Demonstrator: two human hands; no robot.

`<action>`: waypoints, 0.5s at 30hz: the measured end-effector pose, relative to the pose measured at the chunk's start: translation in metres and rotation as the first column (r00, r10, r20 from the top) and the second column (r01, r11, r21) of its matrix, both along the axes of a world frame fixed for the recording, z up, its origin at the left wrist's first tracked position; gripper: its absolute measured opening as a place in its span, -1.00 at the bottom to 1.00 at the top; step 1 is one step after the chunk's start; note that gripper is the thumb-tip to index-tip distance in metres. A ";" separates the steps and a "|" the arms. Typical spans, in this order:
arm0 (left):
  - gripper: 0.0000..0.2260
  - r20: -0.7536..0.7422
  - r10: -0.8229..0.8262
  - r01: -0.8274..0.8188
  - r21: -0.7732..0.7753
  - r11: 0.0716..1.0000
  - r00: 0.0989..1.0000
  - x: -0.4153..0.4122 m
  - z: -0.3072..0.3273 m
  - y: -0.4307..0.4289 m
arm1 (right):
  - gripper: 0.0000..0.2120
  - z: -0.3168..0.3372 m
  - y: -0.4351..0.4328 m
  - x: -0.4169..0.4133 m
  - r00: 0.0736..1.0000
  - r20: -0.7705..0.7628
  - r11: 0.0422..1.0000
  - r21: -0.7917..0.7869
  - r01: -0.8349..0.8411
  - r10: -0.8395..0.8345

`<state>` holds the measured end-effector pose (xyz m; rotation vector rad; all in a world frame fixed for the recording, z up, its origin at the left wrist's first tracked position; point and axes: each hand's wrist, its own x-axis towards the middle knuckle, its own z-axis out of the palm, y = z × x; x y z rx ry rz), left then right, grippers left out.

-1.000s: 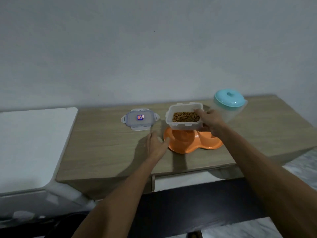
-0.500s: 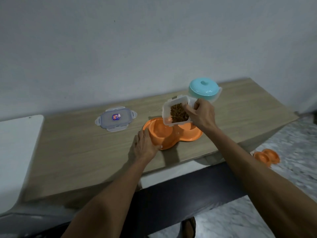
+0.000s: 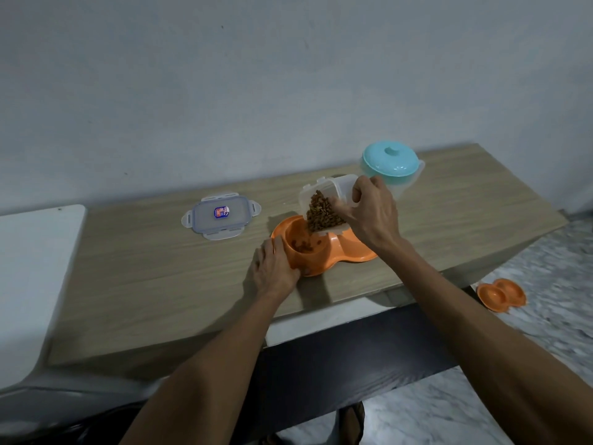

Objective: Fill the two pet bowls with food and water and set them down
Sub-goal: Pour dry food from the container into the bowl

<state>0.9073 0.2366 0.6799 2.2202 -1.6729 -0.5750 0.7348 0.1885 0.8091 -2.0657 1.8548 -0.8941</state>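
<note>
Domestic setting, likely a room in a home. Evidence: a wood-grain bench (image 3: pixel 449 200) stands against a plain painted wall (image 3: pixel 224 91), with a dark front panel below its near edge. Marbled grey floor tiles (image 3: pixel 545 332) show at the right. Household plastics sit on the bench: an orange double pet bowl (image 3: pixel 324 261) near the front edge, a snap-lock lid (image 3: pixel 221 216) left of it, a jug with a teal lid (image 3: pixel 390 159) toward the back right. A second orange double bowl (image 3: pixel 500 295) lies on the floor. A white surface (image 3: pixel 29 268) adjoins the bench's left end.
</note>
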 end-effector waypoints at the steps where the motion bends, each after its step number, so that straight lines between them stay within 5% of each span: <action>1: -0.15 -0.001 0.000 0.000 -0.001 1.000 1.000 0.000 0.000 0.000 | -0.61 0.000 0.000 0.000 1.000 0.000 1.000 -0.001 0.001 -0.001; 15: -0.16 0.004 0.013 -0.013 0.009 1.000 1.000 -0.001 -0.003 -0.002 | -0.63 -0.008 0.006 0.000 0.999 -0.023 0.999 -0.022 0.024 -0.025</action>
